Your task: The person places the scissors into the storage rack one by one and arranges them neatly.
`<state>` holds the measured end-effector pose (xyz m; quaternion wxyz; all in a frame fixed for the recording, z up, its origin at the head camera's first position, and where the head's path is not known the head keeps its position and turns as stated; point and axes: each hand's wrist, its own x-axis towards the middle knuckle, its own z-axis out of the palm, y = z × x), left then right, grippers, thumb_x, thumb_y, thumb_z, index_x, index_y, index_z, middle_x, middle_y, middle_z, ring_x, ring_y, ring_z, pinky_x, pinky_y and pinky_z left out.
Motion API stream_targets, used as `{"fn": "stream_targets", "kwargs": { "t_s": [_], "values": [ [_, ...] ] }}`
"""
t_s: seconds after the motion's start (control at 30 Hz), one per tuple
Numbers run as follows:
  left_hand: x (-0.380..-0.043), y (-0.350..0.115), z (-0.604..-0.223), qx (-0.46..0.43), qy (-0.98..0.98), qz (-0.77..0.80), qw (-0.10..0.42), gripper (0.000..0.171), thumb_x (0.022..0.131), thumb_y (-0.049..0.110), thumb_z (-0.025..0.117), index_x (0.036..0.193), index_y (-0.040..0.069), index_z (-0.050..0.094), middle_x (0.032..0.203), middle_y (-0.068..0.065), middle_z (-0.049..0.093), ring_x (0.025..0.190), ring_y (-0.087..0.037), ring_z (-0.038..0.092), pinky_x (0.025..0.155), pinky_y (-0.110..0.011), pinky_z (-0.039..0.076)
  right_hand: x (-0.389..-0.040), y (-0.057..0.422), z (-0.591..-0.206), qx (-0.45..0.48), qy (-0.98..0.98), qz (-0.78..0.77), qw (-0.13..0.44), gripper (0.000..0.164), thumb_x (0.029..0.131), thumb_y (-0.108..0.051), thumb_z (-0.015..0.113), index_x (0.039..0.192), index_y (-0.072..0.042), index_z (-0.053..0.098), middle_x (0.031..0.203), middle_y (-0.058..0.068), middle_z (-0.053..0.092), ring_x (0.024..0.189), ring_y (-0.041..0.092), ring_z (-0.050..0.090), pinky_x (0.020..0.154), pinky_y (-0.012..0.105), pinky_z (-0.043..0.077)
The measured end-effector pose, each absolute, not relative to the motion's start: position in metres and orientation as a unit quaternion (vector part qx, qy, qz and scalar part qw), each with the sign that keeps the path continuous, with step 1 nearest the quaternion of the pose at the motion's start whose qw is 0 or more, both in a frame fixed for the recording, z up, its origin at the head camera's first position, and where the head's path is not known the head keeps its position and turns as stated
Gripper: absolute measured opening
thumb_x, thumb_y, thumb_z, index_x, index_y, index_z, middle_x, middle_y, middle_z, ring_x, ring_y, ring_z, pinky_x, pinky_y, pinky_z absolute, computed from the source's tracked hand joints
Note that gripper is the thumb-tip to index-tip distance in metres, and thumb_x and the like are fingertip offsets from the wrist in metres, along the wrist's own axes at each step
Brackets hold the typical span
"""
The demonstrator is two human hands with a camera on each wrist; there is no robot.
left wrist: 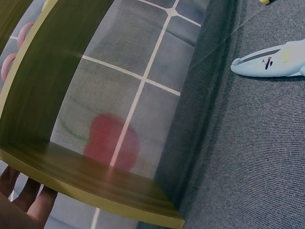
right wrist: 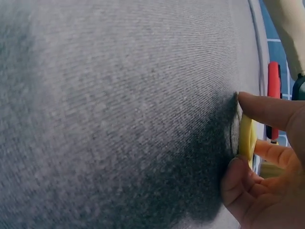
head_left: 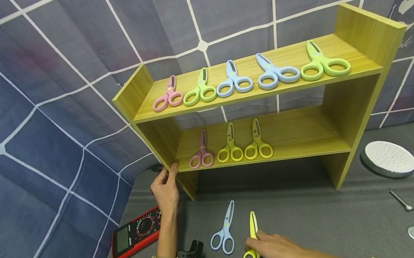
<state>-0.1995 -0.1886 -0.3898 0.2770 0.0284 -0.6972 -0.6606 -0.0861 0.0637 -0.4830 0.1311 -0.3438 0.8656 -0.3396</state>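
A two-tier wooden shelf (head_left: 303, 135) stands at the back, and my left hand (head_left: 165, 189) grips its left side panel near the lower board. In the left wrist view, fingers (left wrist: 31, 198) of that hand show against the panel's outer side. My right hand (head_left: 276, 251) pinches yellow scissors (head_left: 252, 228) low over the grey cloth, blades pointing toward the shelf. Part of their handle is hidden by the hand; in the right wrist view a yellow piece (right wrist: 246, 136) shows between thumb and fingers. Left of them lie blue scissors (head_left: 224, 231).
Pink, green and blue scissors (head_left: 233, 79) line the upper board; pink scissors (head_left: 202, 151) and two yellow pairs (head_left: 257, 142) lie on the lower. A red multimeter (head_left: 136, 234) lies left. At right are a shower head (head_left: 388, 158), a bolt (head_left: 401, 200) and a washer (head_left: 412, 231).
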Motion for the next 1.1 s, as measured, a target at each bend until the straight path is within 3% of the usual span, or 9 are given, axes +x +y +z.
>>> {"fn": "stream_targets", "kwargs": {
  "t_s": [0.1, 0.27, 0.43, 0.67, 0.83, 1.1],
  "values": [
    [-0.2, -0.189, -0.39, 0.027, -0.698, -0.66, 0.276, 0.026, 0.094, 0.004, 0.066, 0.118, -0.005, 0.068, 0.114, -0.023, 0.067, 0.096, -0.004, 0.064, 0.084, -0.022, 0.049, -0.086, 0.064, -0.483, -0.347, 0.863, -0.346, 0.12, 0.05, 0.067, -0.019, 0.09, 0.107, -0.023, 0.061, 0.09, -0.013, 0.05, 0.074, 0.0, 0.05, 0.06, 0.025, 0.045],
    [-0.199, -0.19, -0.389, 0.028, -0.697, -0.661, 0.275, 0.026, 0.094, 0.004, 0.066, 0.118, -0.005, 0.068, 0.112, -0.022, 0.067, 0.095, -0.005, 0.065, 0.084, -0.022, 0.049, -0.084, 0.07, -0.48, -0.354, 0.863, -0.356, 0.056, 0.052, 0.068, -0.018, 0.088, 0.11, -0.026, 0.059, 0.093, -0.015, 0.047, 0.072, 0.0, 0.047, 0.059, 0.024, 0.042],
    [-0.199, -0.191, -0.389, 0.025, -0.698, -0.659, 0.279, 0.026, 0.093, 0.004, 0.065, 0.117, -0.006, 0.068, 0.114, -0.023, 0.066, 0.095, -0.005, 0.065, 0.083, -0.021, 0.049, -0.082, 0.079, -0.461, -0.371, 0.845, -0.383, -0.037, 0.055, 0.072, -0.016, 0.085, 0.12, -0.022, 0.06, 0.098, -0.013, 0.046, 0.072, 0.0, 0.044, 0.06, 0.02, 0.04],
    [-0.199, -0.188, -0.389, 0.019, -0.693, -0.666, 0.276, 0.025, 0.094, 0.003, 0.065, 0.117, -0.006, 0.068, 0.115, -0.024, 0.065, 0.095, -0.004, 0.065, 0.083, -0.021, 0.05, -0.079, 0.094, -0.421, -0.377, 0.813, -0.405, -0.179, 0.061, 0.07, -0.01, 0.085, 0.126, -0.019, 0.06, 0.099, -0.013, 0.045, 0.071, -0.004, 0.043, 0.06, 0.01, 0.037],
    [-0.198, -0.188, -0.388, 0.023, -0.695, -0.662, 0.28, 0.024, 0.093, 0.003, 0.065, 0.116, -0.006, 0.069, 0.113, -0.024, 0.066, 0.094, -0.004, 0.065, 0.083, -0.021, 0.049, -0.079, 0.111, -0.394, -0.325, 0.822, -0.417, -0.213, 0.063, 0.072, -0.009, 0.086, 0.128, -0.02, 0.06, 0.1, -0.014, 0.046, 0.069, -0.004, 0.04, 0.054, 0.01, 0.034],
    [-0.199, -0.19, -0.39, 0.024, -0.696, -0.66, 0.282, 0.024, 0.093, 0.003, 0.066, 0.115, -0.008, 0.069, 0.107, -0.021, 0.069, 0.089, -0.004, 0.066, 0.079, -0.021, 0.05, -0.091, 0.143, -0.375, -0.249, 0.865, -0.379, -0.214, 0.06, 0.074, -0.011, 0.086, 0.129, -0.019, 0.063, 0.085, -0.016, 0.042, 0.064, -0.001, 0.039, 0.055, 0.015, 0.034]
  ]
}}
